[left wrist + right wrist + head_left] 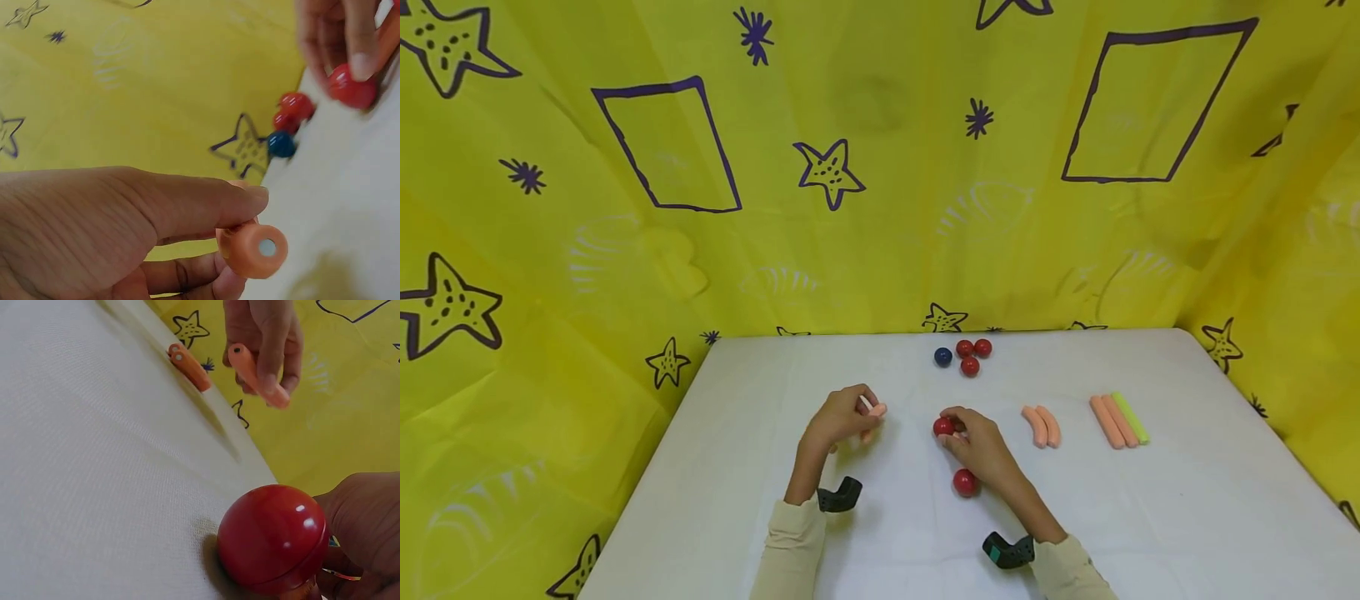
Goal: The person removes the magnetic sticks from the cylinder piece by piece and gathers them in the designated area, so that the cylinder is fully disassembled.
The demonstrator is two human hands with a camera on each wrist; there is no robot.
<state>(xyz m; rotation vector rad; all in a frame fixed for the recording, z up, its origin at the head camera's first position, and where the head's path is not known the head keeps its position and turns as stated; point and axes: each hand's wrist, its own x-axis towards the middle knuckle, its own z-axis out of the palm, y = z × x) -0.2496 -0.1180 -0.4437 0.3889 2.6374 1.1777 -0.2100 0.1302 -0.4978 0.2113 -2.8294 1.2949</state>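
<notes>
My left hand (841, 418) pinches a short salmon-pink stick (256, 251) between thumb and fingers, above the table. A round pale disc sits in the stick's end. In the right wrist view, two similar sticks (192, 370) lie near that hand; the head view mostly hides them. Red ball (943, 427) is pinched by my right hand (983, 446), at the middle of the table. Close up, this ball (275, 537) is glossy, with a seam; what sits beneath it is partly hidden. A second red ball (966, 482) rests by the right wrist.
Farther back stand a dark blue ball (943, 357) and three red balls (970, 367). To the right lie two curved pink sticks (1040, 427), then two straight pink sticks (1108, 422) beside a light green stick (1131, 418). A yellow patterned curtain (880, 250) surrounds the white table (715, 467).
</notes>
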